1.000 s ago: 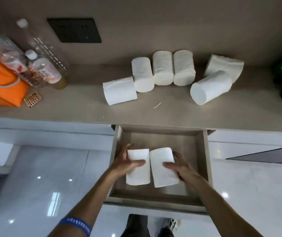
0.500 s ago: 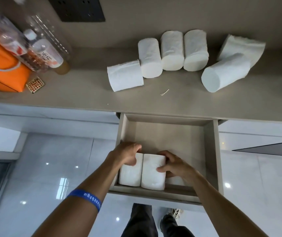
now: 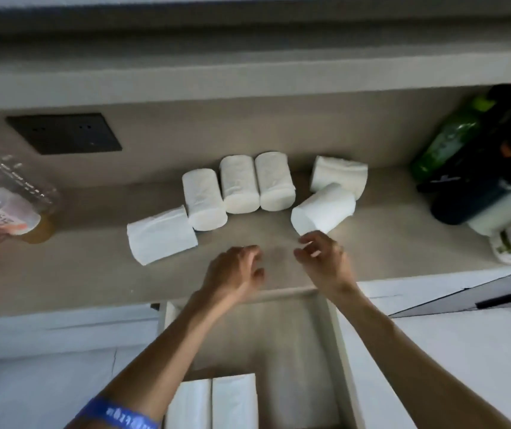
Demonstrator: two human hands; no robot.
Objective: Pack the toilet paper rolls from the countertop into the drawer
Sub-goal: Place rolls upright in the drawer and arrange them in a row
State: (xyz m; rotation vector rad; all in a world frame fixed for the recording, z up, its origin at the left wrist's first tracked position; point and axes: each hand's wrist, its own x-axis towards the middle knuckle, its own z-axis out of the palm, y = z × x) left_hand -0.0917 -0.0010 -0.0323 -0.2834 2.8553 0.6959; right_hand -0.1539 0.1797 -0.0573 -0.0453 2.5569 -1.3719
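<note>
Several white toilet paper rolls lie on the beige countertop (image 3: 93,274): one flattened roll at the left (image 3: 161,235), three side by side behind it (image 3: 240,184), and two at the right, the nearer (image 3: 322,209) lying on its side. Two rolls (image 3: 214,400) lie side by side in the front left of the open drawer (image 3: 339,351). My left hand (image 3: 232,274) hovers over the counter's front edge, empty, fingers curled and apart. My right hand (image 3: 325,261) is empty too, its fingertips just short of the nearer right roll.
Clear bottles (image 3: 6,205) and an orange object stand at the counter's left. A green bottle (image 3: 446,140), a dark container (image 3: 477,187) and packaged items sit at the right. A black socket plate (image 3: 62,133) is on the back wall.
Both hands let go of the two rolls in the drawer and rose to the countertop. The view tilted up, so the drawer now sits at the bottom.
</note>
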